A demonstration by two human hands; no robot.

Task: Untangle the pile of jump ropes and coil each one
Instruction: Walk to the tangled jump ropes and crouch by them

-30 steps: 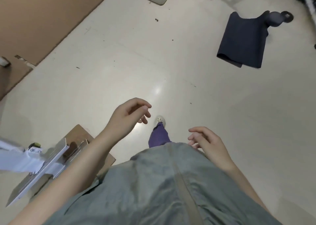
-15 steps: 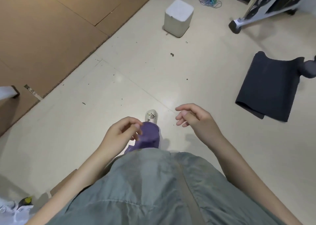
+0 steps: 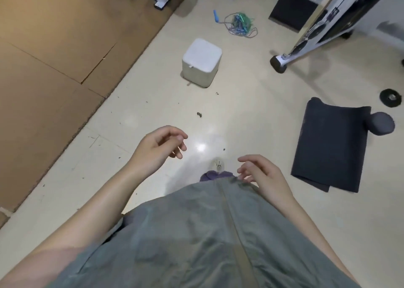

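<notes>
Cream glossy floor [image 3: 251, 104] runs open between the brown cardboard sheeting [image 3: 54, 69] on the left and a dark folded mat [image 3: 332, 143] on the right. Both hands hover apart above it, holding nothing — left hand [image 3: 157, 150] and right hand [image 3: 262, 174] each with the grip loosely curled. Far ahead lies the tangled pile of jump ropes [image 3: 240, 24], thin blue and green cords, one blue handle [image 3: 216, 16] just beside — beyond a white rounded cube [image 3: 202, 61].
</notes>
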